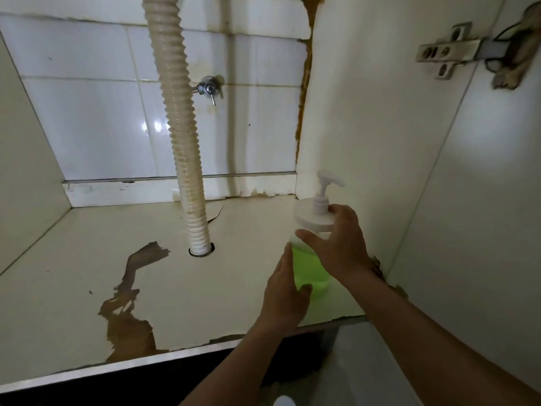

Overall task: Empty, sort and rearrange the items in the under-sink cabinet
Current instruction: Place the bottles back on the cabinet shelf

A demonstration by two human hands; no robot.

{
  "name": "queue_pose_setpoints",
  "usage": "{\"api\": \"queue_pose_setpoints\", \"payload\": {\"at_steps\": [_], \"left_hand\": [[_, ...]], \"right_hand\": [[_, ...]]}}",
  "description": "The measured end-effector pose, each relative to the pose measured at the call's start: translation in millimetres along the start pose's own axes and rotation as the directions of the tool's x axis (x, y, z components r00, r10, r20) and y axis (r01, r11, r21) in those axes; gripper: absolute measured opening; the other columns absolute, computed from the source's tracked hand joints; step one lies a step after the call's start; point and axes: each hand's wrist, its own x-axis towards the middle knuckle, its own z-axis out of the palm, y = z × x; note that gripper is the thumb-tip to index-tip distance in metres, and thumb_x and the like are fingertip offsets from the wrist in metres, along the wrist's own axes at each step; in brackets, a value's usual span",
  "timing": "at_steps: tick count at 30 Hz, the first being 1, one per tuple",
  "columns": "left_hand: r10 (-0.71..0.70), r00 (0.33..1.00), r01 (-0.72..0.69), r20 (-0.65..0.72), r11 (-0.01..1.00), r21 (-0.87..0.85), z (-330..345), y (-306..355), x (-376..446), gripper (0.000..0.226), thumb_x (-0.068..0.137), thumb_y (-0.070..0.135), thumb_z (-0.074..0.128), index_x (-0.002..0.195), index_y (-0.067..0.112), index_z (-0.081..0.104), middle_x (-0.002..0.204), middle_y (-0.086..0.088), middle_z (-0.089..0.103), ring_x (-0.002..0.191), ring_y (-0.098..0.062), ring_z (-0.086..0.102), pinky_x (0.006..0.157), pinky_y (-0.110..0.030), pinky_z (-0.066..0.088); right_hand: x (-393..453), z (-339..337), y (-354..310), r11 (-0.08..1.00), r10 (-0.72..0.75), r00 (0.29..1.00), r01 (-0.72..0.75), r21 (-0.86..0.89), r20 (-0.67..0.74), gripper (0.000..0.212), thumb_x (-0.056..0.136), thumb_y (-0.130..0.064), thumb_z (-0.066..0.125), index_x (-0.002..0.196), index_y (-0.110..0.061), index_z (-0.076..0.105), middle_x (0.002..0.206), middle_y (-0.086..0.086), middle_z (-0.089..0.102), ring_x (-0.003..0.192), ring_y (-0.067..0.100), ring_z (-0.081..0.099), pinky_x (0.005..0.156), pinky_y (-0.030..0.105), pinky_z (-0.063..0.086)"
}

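A clear pump bottle [311, 269] with green liquid and a white pump top stands upright at the right side of the cabinet floor [205, 288], close to the right wall. My left hand [285, 291] wraps the bottle's lower body from the left. My right hand [339, 244] grips its shoulder just under the white cap. Much of the bottle is hidden behind both hands.
A ribbed white drain hose [181, 127] drops through a hole in the floor at centre. A metal valve [208, 88] sticks out of the tiled back wall. The floor laminate is peeled brown at front left [128, 317]. A door hinge [448, 51] sits upper right.
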Motion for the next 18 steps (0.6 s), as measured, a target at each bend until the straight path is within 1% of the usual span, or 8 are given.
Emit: {"api": "queue_pose_setpoints", "payload": {"at_steps": [2, 4, 5, 6, 8, 12, 15, 18], "left_hand": [[-0.01, 1.0, 0.01, 0.024, 1.0, 0.004, -1, -3, 23, 0.088, 0.088, 0.01, 0.062, 0.152, 0.017, 0.002, 0.155, -0.004, 0.03, 0.138, -0.021, 0.036, 0.109, -0.027, 0.031], [-0.019, 0.998, 0.02, 0.059, 1.0, -0.009, -4, -2, 47, 0.087, 0.087, 0.007, 0.061, 0.152, 0.018, 0.004, 0.15, -0.007, 0.037, 0.134, -0.024, 0.041, 0.106, -0.03, 0.036], [-0.026, 0.997, 0.027, 0.073, 1.0, -0.011, -5, -1, 58, 0.085, 0.087, 0.005, 0.06, 0.152, 0.019, 0.006, 0.146, -0.008, 0.043, 0.13, -0.025, 0.045, 0.102, -0.031, 0.04], [-0.039, 0.996, 0.041, 0.086, 0.999, -0.016, -6, 0, 70, 0.082, 0.087, 0.004, 0.058, 0.151, 0.02, 0.009, 0.142, -0.008, 0.048, 0.126, -0.027, 0.049, 0.098, -0.031, 0.042], [-0.082, 0.99, 0.086, 0.111, 0.996, -0.031, -8, 4, 91, 0.075, 0.089, 0.004, 0.055, 0.149, 0.019, 0.013, 0.136, -0.01, 0.052, 0.12, -0.029, 0.053, 0.095, -0.035, 0.046], [-0.136, 0.966, 0.141, 0.218, 0.99, -0.008, -10, 8, 122, 0.076, 0.089, 0.007, 0.054, 0.149, 0.021, 0.009, 0.133, -0.014, 0.053, 0.117, -0.033, 0.053, 0.098, -0.044, 0.047], [-0.138, 0.942, 0.114, 0.306, 0.989, 0.094, -17, 10, 139, 0.08, 0.09, 0.008, 0.053, 0.152, 0.02, 0.003, 0.141, -0.015, 0.046, 0.125, -0.033, 0.048, 0.103, -0.043, 0.042], [-0.165, 0.91, 0.102, 0.38, 0.978, 0.182, -23, 15, 135, 0.082, 0.091, 0.001, 0.048, 0.152, 0.021, -0.003, 0.152, -0.014, 0.032, 0.135, -0.03, 0.039, 0.109, -0.038, 0.036]], "right_hand": [[19, 12, 6, 0.999, -0.014, 1.0, 0.014, -0.039, 0.0, 0.069, 0.076, -0.042, 0.074, 0.129, -0.01, 0.044, 0.128, 0.005, 0.044, 0.107, 0.018, 0.05, 0.081, 0.026, 0.043], [42, 22, 12, 0.989, -0.015, 1.0, 0.015, -0.144, 0.002, 0.073, 0.078, -0.049, 0.069, 0.136, -0.013, 0.043, 0.138, 0.009, 0.041, 0.124, 0.026, 0.045, 0.097, 0.035, 0.044], [53, 25, 15, 0.974, -0.026, 1.0, 0.023, -0.226, -0.009, 0.073, 0.079, -0.052, 0.066, 0.137, -0.015, 0.044, 0.138, 0.01, 0.043, 0.126, 0.028, 0.043, 0.102, 0.039, 0.042], [63, 27, 16, 0.952, -0.043, 0.999, 0.033, -0.305, -0.025, 0.072, 0.079, -0.054, 0.064, 0.137, -0.016, 0.045, 0.134, 0.01, 0.045, 0.124, 0.029, 0.044, 0.104, 0.04, 0.04], [81, 30, 15, 0.908, -0.061, 0.997, 0.039, -0.417, -0.039, 0.068, 0.08, -0.056, 0.062, 0.133, -0.016, 0.049, 0.126, 0.009, 0.049, 0.118, 0.028, 0.046, 0.102, 0.039, 0.038], [105, 35, 15, 0.813, -0.098, 0.995, 0.058, -0.579, -0.037, 0.063, 0.082, -0.057, 0.059, 0.126, -0.012, 0.053, 0.121, 0.008, 0.05, 0.113, 0.028, 0.048, 0.101, 0.039, 0.035], [116, 37, 14, 0.747, -0.116, 0.993, 0.064, -0.662, -0.035, 0.064, 0.084, -0.058, 0.055, 0.126, -0.01, 0.051, 0.122, 0.009, 0.05, 0.112, 0.027, 0.049, 0.098, 0.038, 0.034], [119, 40, 8, 0.685, -0.063, 0.998, 0.039, -0.728, -0.005, 0.065, 0.086, -0.055, 0.054, 0.129, -0.007, 0.047, 0.125, 0.009, 0.047, 0.111, 0.027, 0.051, 0.096, 0.038, 0.035]]}}
